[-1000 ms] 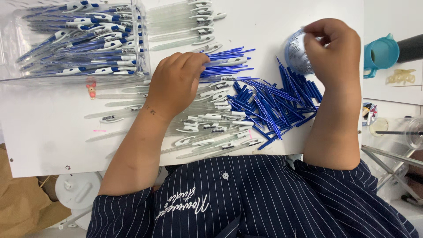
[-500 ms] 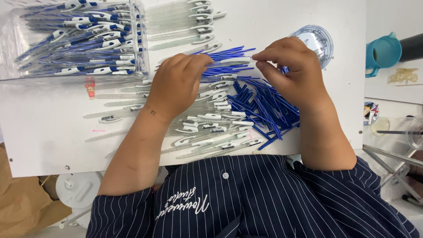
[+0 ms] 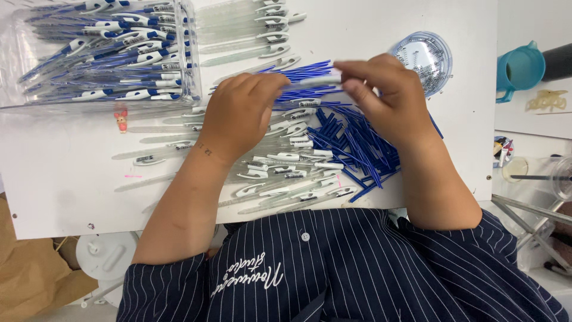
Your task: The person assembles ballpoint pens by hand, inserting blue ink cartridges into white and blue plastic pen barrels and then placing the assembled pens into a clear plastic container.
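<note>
This looks like a small assembly workbench for pens. A white surface (image 3: 417,24) carries a heap of blue refills (image 3: 357,143), rows of clear pen barrels (image 3: 280,173) and a clear box (image 3: 185,53) of finished pens (image 3: 119,53); a teal mug (image 3: 521,68) stands at the side.

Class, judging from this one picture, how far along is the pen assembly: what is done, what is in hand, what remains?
Done: the clear box at top left is filled with assembled pens. In hand: the left hand and right hand hold one pen barrel between them. Left: a heap of blue refills and many empty clear barrels lie on the white table.
</note>
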